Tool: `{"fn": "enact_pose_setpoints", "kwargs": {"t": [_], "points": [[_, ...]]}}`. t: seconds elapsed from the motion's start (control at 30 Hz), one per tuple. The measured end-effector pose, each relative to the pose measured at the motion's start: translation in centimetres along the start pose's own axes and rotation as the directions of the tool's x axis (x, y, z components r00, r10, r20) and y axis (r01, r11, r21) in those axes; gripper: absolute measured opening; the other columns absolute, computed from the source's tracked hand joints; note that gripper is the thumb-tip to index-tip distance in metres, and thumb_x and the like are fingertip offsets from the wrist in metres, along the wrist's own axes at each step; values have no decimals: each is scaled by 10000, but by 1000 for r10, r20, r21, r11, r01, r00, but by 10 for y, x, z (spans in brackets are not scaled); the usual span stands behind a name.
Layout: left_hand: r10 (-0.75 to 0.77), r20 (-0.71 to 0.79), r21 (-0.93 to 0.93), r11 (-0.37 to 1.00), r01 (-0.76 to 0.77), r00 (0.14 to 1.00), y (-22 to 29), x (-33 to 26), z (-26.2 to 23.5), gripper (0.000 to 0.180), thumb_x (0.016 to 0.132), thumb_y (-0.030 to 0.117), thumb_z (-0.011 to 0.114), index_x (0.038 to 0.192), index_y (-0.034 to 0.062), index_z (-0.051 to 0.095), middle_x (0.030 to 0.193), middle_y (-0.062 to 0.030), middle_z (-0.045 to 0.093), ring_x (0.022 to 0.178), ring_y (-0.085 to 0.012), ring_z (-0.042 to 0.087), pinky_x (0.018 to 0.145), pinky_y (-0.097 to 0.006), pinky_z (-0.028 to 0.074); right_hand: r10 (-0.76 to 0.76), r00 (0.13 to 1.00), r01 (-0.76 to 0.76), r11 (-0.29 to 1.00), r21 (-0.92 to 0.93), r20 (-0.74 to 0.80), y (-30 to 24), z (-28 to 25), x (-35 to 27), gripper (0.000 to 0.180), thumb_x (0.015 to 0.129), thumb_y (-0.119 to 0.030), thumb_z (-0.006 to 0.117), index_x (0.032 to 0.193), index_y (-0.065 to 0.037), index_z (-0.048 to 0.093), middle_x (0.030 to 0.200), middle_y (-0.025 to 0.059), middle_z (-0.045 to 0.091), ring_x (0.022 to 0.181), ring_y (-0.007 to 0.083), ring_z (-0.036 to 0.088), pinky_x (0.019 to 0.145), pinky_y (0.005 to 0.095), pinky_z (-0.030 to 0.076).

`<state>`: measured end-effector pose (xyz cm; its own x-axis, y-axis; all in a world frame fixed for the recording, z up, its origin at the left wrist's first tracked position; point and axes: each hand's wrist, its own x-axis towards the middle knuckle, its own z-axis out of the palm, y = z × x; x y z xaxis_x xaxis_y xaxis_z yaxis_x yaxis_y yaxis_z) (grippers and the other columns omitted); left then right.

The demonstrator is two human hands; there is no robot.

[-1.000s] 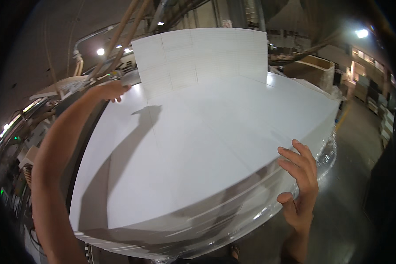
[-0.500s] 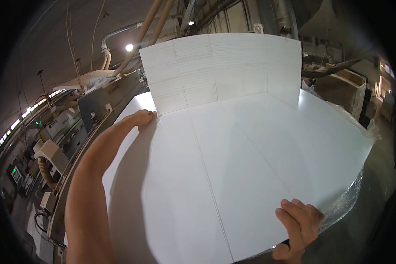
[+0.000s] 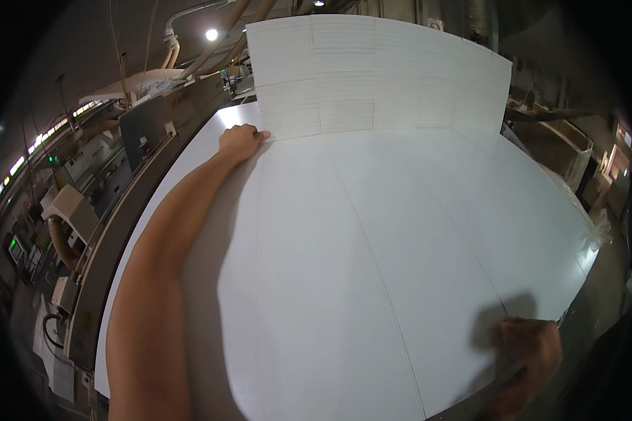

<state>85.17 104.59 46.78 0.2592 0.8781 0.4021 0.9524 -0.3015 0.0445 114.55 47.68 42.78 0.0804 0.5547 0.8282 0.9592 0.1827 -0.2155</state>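
At 10 to 11 o'clock, the left hand (image 3: 244, 142), fingers curled, meets the lower corner of a white board stack (image 3: 383, 77) at 1 o'clock. The blurred right hand (image 3: 532, 345) curls over a white surface (image 3: 316, 266) at 4 o'clock; neither grip is discernible. Toward 3 o'clock, a brown crate (image 3: 558, 149) hides its contents.
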Motion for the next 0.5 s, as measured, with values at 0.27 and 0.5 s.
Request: {"fn": "enact_pose_setpoints", "kwargs": {"t": [0.27, 0.5], "points": [[-32, 56, 33, 999, 30, 998, 2, -11, -8, 655, 1032, 647, 467, 1164, 67, 742, 1200, -178, 732, 1134, -363, 692, 944, -500, 555, -297, 944, 266, 943, 199, 142, -9, 12, 116, 630, 1067, -527, 414, 1033, 23, 720, 810, 149, 711, 720, 300, 699, 684, 389, 526], [-1, 14, 45, 999, 0, 1000, 1, -9, -2, 664, 1034, 652, 463, 1135, 65, 758, 1186, -191, 735, 1127, -369, 695, 936, -500, 556, -292, 846, 275, 956, 105, 446, -8, 66, 173, 635, 1068, -576, 448, 1034, -9, 731, 801, 144, 712, 717, 298, 704, 648, 372, 522]]}}
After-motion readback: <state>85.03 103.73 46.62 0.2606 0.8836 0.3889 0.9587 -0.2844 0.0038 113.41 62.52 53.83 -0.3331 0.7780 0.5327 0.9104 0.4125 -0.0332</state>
